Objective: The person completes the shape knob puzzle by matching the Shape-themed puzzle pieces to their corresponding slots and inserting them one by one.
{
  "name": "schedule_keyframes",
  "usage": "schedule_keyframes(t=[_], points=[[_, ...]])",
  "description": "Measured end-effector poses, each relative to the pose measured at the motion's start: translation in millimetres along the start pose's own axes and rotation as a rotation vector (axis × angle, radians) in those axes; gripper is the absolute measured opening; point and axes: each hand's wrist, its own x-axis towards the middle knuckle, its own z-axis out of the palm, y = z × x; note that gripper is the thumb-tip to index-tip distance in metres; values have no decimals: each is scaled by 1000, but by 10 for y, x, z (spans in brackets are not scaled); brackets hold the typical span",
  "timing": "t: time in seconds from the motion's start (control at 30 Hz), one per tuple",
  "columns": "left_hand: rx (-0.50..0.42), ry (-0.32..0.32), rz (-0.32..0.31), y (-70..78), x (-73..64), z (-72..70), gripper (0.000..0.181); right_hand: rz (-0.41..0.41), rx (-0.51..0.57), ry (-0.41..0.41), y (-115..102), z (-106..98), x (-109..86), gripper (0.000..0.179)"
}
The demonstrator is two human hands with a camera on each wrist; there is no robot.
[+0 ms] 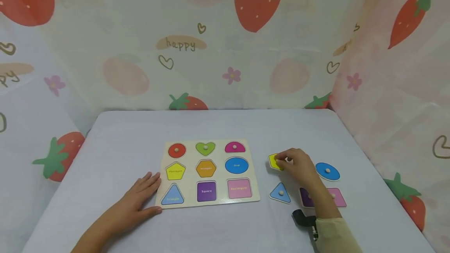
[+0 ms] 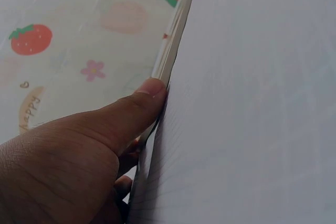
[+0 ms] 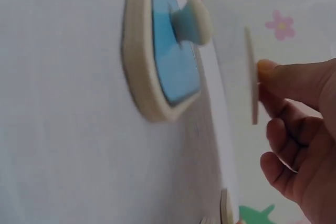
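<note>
Between the thumb and fingers of my right hand [image 1: 299, 167] is a yellow puzzle piece [image 1: 272, 161], right of the wooden shape board [image 1: 254, 190]. The right wrist view shows the piece edge-on [image 3: 251, 77], clear of the table. My left hand [image 1: 135, 200] lies with fingers extended along the board's left edge; its thumb touches the edge in the left wrist view. Knobbed pieces fill the board's top row: a red circle [image 1: 173, 152], a green heart [image 1: 201, 148] and a magenta half-circle [image 1: 228, 149]. The slots below show printed names, among them the yellow pentagon slot [image 1: 175, 175].
Right of the board lie a blue triangle piece [image 1: 277, 196], a blue oval piece [image 1: 321, 171], a purple square piece [image 1: 305, 202] and a pink rectangle piece [image 1: 340, 198]. My right forearm partly covers the last two. A black strap-like object [image 1: 300, 218] sits by that wrist.
</note>
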Motion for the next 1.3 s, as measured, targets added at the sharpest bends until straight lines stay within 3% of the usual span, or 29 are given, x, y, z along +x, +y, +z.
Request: schedule_keyframes(t=[0.37, 0.57, 0.73, 1.03, 1.3], points=[[8, 26, 37, -18, 11, 19, 94, -85, 76, -44, -505, 134, 115, 12], [5, 11, 19, -26, 23, 33, 95, -175, 77, -40, -829, 265, 206, 13], [-1, 10, 19, -17, 20, 19, 95, -197, 90, -55, -1107, 390, 267, 13], [6, -7, -20, 4, 23, -8, 95, -263, 164, -136, -1581, 708, 388, 10], [0, -22, -37, 3, 18, -21, 96, -158, 210, -216, -1943, 1039, 447, 6]])
